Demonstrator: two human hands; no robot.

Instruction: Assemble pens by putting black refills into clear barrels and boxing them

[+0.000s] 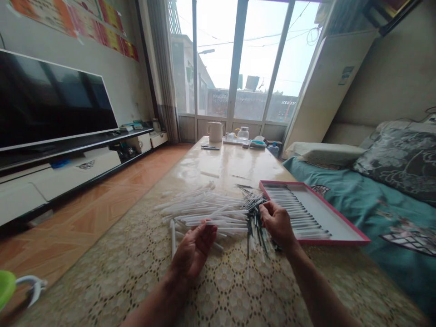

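Observation:
Many white translucent pen barrels (204,206) lie in a loose heap at the middle of the table. My left hand (195,247) is at the heap's near side, palm turned up, thumb and fingers closed on a white barrel (211,223). Right of the heap is a tangle of thin dark-tipped pen refills (257,227). Over it, my right hand (277,222) pinches with thumb and forefinger at what looks like a refill; the fingertips partly hide it. Just beyond that hand, a shallow pink-edged box (335,213) holds a row of dark-tipped pens (293,206).
The long table (218,290) has a patterned cover. At its far end stand a beige jug (215,132), a glass pot (243,133) and small items. A sofa (384,200) runs along the right; a television (51,100) on a low cabinet is left.

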